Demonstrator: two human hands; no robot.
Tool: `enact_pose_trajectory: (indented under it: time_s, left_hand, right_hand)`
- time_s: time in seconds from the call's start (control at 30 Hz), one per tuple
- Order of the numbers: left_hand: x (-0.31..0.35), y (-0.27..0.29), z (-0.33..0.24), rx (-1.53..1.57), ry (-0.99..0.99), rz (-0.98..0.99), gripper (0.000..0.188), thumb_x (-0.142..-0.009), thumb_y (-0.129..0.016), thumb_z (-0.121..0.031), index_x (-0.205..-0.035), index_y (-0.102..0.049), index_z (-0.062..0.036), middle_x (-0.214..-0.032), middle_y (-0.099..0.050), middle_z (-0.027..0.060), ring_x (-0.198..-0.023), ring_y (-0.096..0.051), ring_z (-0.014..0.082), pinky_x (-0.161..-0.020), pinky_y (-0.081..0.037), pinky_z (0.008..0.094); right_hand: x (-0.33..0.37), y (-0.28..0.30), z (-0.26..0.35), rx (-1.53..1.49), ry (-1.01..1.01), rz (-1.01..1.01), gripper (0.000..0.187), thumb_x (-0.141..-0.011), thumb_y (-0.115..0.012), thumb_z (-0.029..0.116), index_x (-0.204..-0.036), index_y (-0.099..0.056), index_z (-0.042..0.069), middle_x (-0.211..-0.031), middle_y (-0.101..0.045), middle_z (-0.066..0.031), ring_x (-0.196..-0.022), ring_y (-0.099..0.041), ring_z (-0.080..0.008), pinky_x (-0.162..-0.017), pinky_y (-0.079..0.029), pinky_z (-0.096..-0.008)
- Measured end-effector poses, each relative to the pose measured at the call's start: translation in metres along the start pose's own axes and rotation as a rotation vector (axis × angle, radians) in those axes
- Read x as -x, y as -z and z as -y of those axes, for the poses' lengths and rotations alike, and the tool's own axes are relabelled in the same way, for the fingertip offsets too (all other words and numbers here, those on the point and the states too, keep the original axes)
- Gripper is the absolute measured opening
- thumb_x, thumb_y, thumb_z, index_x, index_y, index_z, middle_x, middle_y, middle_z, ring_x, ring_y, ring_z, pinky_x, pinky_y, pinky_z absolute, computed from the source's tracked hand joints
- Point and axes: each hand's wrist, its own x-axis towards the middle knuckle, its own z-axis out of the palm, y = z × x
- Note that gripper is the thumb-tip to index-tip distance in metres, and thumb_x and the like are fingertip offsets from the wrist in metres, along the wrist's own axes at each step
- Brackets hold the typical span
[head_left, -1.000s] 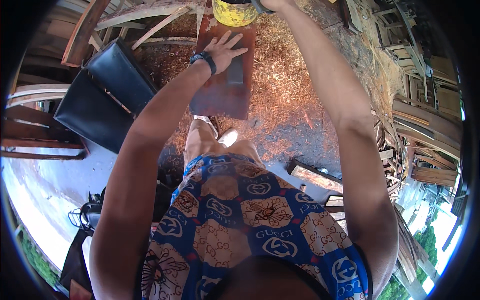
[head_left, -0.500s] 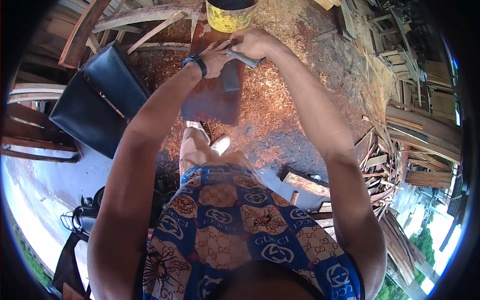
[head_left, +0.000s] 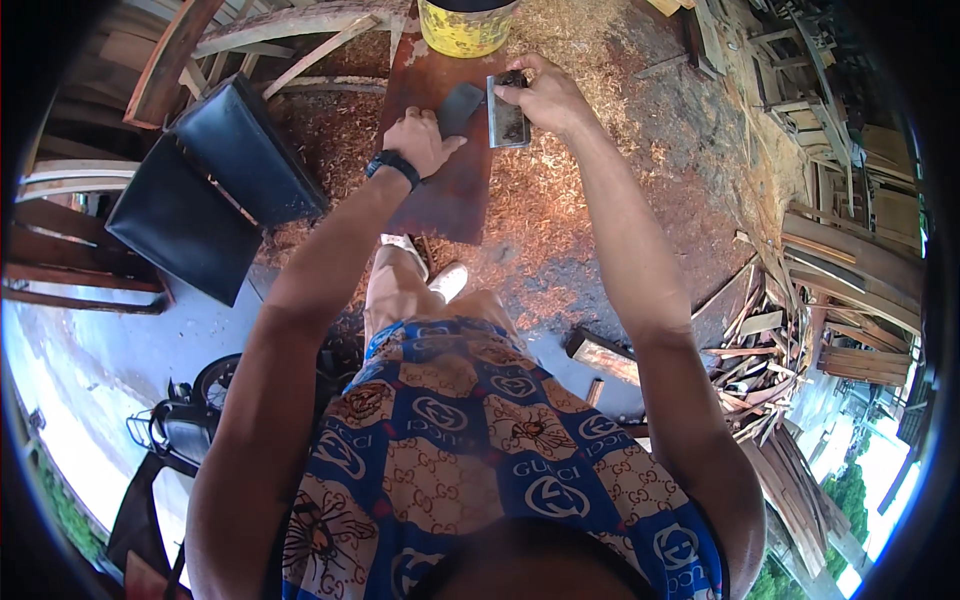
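My right hand is closed around a wide, flat metal blade. It has a bright strip along its left side and a dark lump at its top end, under my fingers. The blade is over the right edge of a long reddish-brown board. On that board lies a dark grey rectangular block, like a sharpening stone, tilted to the right. My left hand rests palm down on the board at the block's lower left, with thumb apart and fingers partly bent. It holds nothing.
A worn yellow bucket stands at the board's far end. Black padded panels are to the left, near curved wooden pieces. Wood shavings cover the ground. Scrap wood and stacked planks lie right; a motorcycle stands lower left.
My hands have moved apart. The right hand carried the blade rightward off the block and turned it, while the left came down nearer me. The block now lies turned and farther from me.
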Motion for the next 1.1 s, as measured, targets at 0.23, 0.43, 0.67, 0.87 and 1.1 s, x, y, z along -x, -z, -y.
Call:
enact_pose_trajectory:
  time_s: [0.23, 0.43, 0.67, 0.87, 1.1]
  left_hand:
    - [0.025, -0.008, -0.038, 0.318, 0.322, -0.078, 0.062, -0.087, -0.075, -0.053, -0.115, -0.065, 0.0007, -0.108, -0.073, 0.0262, -0.102, -0.072, 0.0427, -0.087, -0.059, 0.0499]
    - [0.051, -0.013, 0.009, 0.672, 0.254, -0.247, 0.042, -0.084, -0.074, -0.027, -0.115, -0.067, -0.0003, -0.106, -0.074, 0.0202, -0.099, -0.072, 0.0386, -0.091, -0.055, 0.0487]
    - [0.082, 0.001, -0.017, 0.442, -0.083, -0.322, 0.053, -0.082, -0.082, -0.026, -0.129, -0.069, -0.0059, -0.124, -0.072, 0.0179, -0.114, -0.067, 0.0367, -0.106, -0.045, 0.0455]
    - [0.076, -0.013, 0.004, 0.52, -0.074, -0.319, 0.047, -0.085, -0.08, -0.032, -0.126, -0.072, -0.0096, -0.119, -0.076, 0.0127, -0.111, -0.067, 0.0353, -0.102, -0.047, 0.0457]
    - [0.079, -0.008, 0.009, 0.6, 0.132, -0.229, 0.053, -0.077, -0.088, -0.029, -0.125, -0.075, -0.0114, -0.118, -0.076, 0.0096, -0.102, -0.066, 0.0334, -0.095, -0.05, 0.0413]
  right_hand:
    - [0.02, -0.053, -0.028, -0.444, -0.243, -0.086, 0.048, -0.093, -0.075, 0.025, -0.139, -0.065, 0.019, -0.123, -0.073, -0.0114, -0.094, -0.075, -0.0226, -0.085, -0.062, -0.0372]
    - [0.047, -0.106, -0.04, -1.034, -0.5, -0.162, 0.049, -0.098, -0.071, 0.014, -0.145, -0.058, 0.013, -0.102, -0.073, -0.013, -0.067, -0.071, -0.0185, -0.06, -0.062, -0.0317]
    - [0.068, -0.154, -0.032, -0.989, -0.434, -0.193, 0.062, -0.094, -0.077, 0.017, -0.15, -0.052, 0.002, -0.103, -0.076, -0.0109, -0.078, -0.073, -0.0171, -0.062, -0.061, -0.0305]
    - [0.096, -0.147, -0.06, -0.402, -0.04, -0.232, 0.068, -0.082, -0.089, 0.029, -0.137, -0.063, -0.001, -0.113, -0.075, -0.0173, -0.09, -0.075, -0.0245, -0.084, -0.061, -0.0345]
    - [0.1, -0.157, -0.058, -0.268, 0.214, -0.476, 0.054, -0.078, -0.089, 0.025, -0.125, -0.071, 0.006, -0.121, -0.074, -0.0133, -0.086, -0.076, -0.0283, -0.076, -0.062, -0.0344]
